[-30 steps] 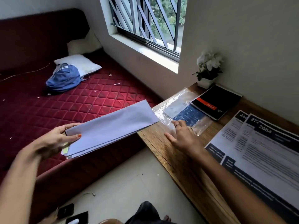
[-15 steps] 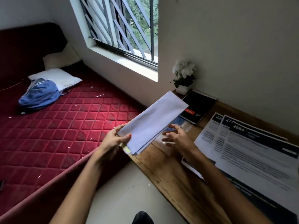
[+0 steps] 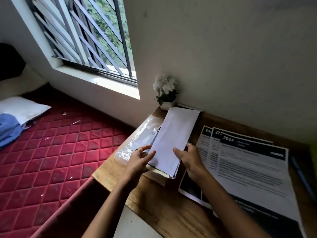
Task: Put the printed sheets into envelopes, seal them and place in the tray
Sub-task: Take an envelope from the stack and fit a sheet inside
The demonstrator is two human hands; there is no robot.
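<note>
Both hands, left point(image 3: 139, 159) and right point(image 3: 190, 158), are pinching the envelopes point(image 3: 173, 140) above the desk point(image 3: 154, 200), beside the sheets point(image 3: 248, 169); the loosely fanning stack is risking slipping apart.

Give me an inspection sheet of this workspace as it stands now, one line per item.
Surface: wooden desk against the wall.
Job's things: stack of white envelopes held over the desk; printed sheets fanned out on its right part; no tray seen.
Clutter: clear plastic sleeve left of the envelopes; dark notebook mostly hidden behind them; potted white flowers in the corner.
Grippers: left hand pinches the stack's near left edge; right hand grips its near right edge.
Cables: nothing seen.
Surroundings: barred window; red quilted mattress with a white pillow and blue bag.
</note>
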